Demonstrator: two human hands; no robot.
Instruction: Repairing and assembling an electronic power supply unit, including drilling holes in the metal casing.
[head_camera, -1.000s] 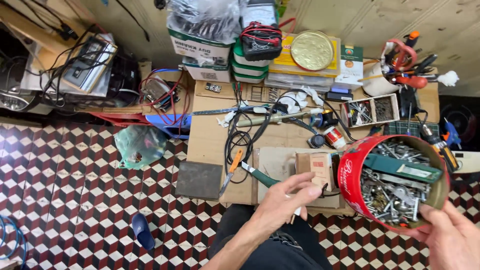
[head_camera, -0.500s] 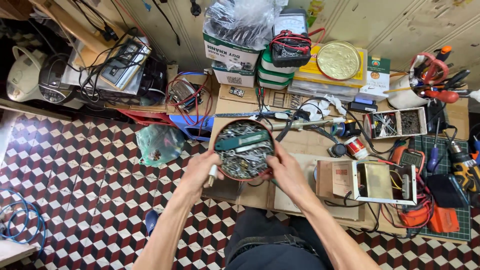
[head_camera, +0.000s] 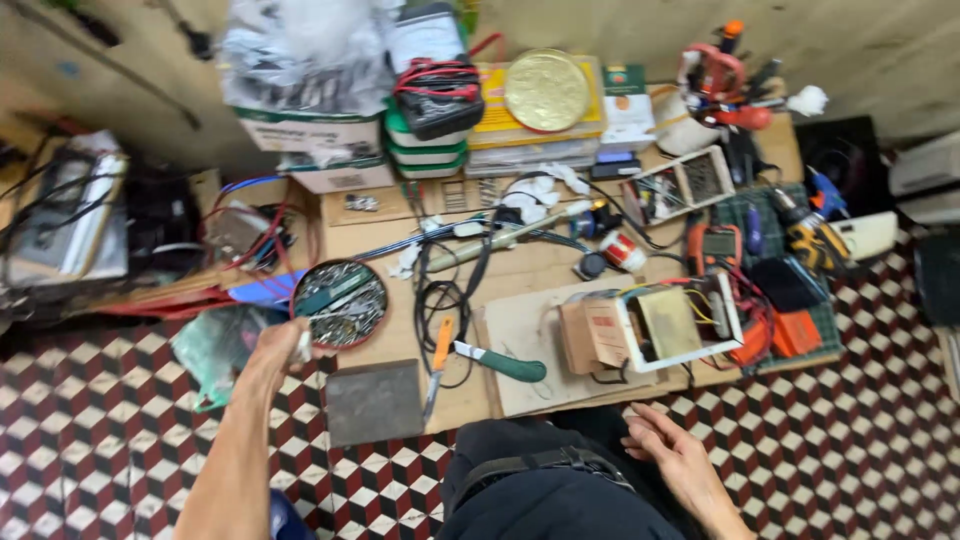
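Two hands show: the left hand (head_camera: 283, 345) and the right hand (head_camera: 668, 452). One round tin (head_camera: 340, 303) full of metal hardware sits at the left end of one low wooden counter (head_camera: 540, 265). There is one green-handled knife (head_camera: 500, 362), one orange-handled tool (head_camera: 437, 368), and one dark grey flat slab (head_camera: 374, 400). One round gold lid (head_camera: 546, 90) lies on one yellow box (head_camera: 490, 118). One orange meter (head_camera: 717, 245) is visible, plus one open white box (head_camera: 672, 322) and one brown cardboard box (head_camera: 590, 335).
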